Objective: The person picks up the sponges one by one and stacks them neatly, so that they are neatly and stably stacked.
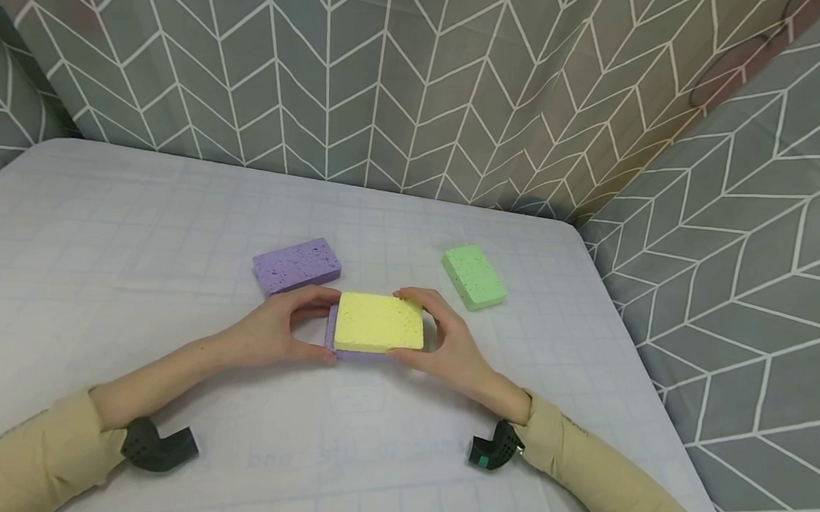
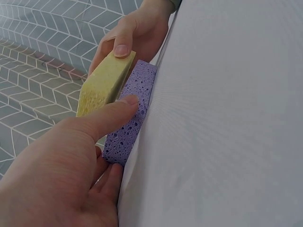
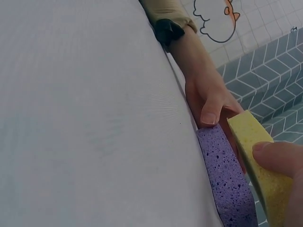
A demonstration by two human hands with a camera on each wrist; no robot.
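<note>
My right hand pinches a yellow sponge between thumb and fingers, one on its near edge and the others on its far edge. Right under it lies a purple sponge on the table; a narrow gap shows between the two in the left wrist view. My left hand grips the left end of this lower purple sponge, thumb on its near side and fingers on its far side. In the head view the yellow sponge covers most of the purple one.
Behind my left hand lies another purple sponge. A green sponge sits at the back right. The table has a white cloth, with a patterned grey curtain behind it and another on the right.
</note>
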